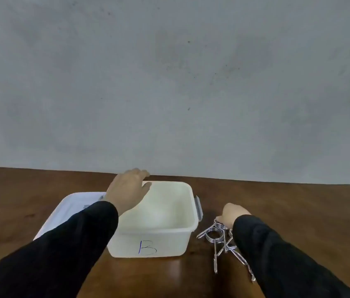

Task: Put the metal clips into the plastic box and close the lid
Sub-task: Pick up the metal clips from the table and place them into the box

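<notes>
A white plastic box (148, 237) marked with a blue "B" stands open on the brown table, with nothing visible inside. Its lid (73, 204) lies flat on the table to the box's left, partly under my left sleeve. My left hand (127, 190) rests over the box's far left corner, fingers spread. Several shiny metal clips (217, 237) lie in a pile just right of the box. My right hand (233, 214) is curled down on the far end of the pile, fingertips closed around a clip; my right sleeve hides part of the pile.
The brown wooden table (299, 211) runs back to a grey wall (169, 82). A grey latch (198, 208) sticks out on the box's right side, close to the clips.
</notes>
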